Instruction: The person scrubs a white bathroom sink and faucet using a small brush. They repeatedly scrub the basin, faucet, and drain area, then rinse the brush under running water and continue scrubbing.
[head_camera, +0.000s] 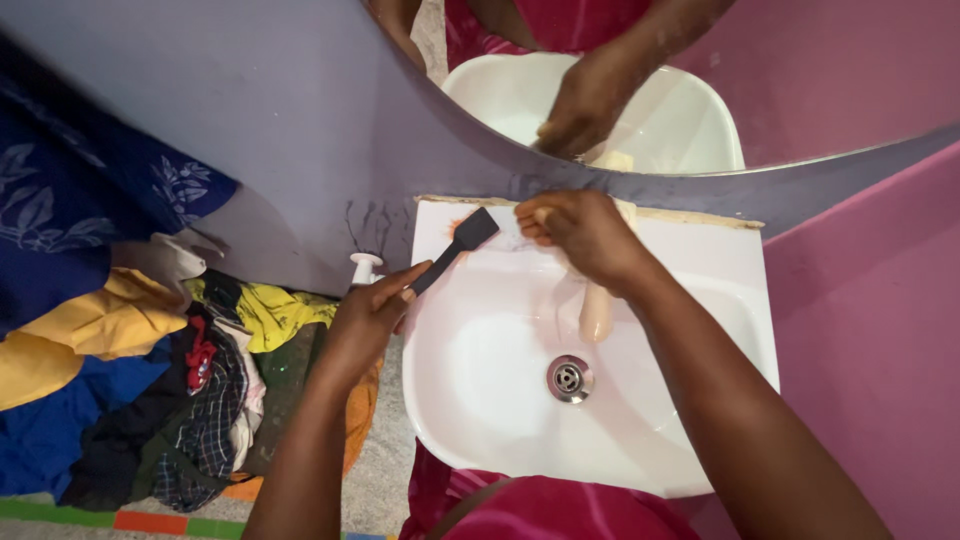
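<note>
My left hand (372, 312) grips the handle of a small black scraper (458, 243), its flat blade resting on the back left rim of a white washbasin (705, 285). My right hand (580, 232) is closed at the basin's back edge, fingers curled near the wall; whether it holds anything is hidden. A pale beige tap (596, 312) sticks out below that hand, above the metal drain (569, 378). Orange smears mark the rim beside the scraper blade.
A round mirror (800, 80) above the basin reflects my hand and the basin. A pile of mixed clothes (190, 390) lies on the floor to the left, by a small white pump top (364, 266). Blue patterned cloth (80, 190) hangs left. Pink wall stands right.
</note>
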